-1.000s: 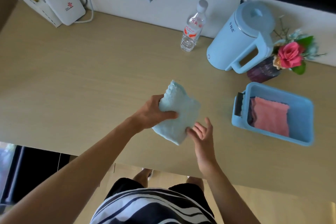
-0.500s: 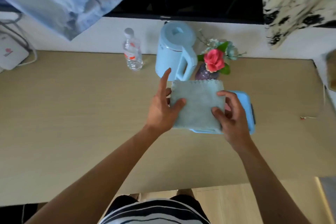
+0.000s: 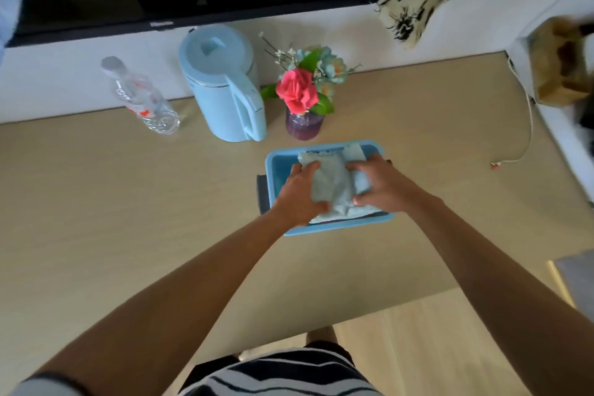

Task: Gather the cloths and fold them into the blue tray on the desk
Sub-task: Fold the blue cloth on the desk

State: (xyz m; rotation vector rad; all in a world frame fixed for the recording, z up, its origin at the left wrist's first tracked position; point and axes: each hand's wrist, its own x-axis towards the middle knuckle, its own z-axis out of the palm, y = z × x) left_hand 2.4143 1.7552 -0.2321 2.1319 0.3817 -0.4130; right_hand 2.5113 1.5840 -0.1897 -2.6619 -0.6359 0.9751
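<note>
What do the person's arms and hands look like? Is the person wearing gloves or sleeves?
No gloves: the left hand and right hand are bare, and both forearms are uncovered. A light sleeve edge with a dark band shows on the left upper arm. Below is a black-and-white striped top.

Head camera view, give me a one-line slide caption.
Both hands press a folded light-blue cloth into the blue tray.
</note>
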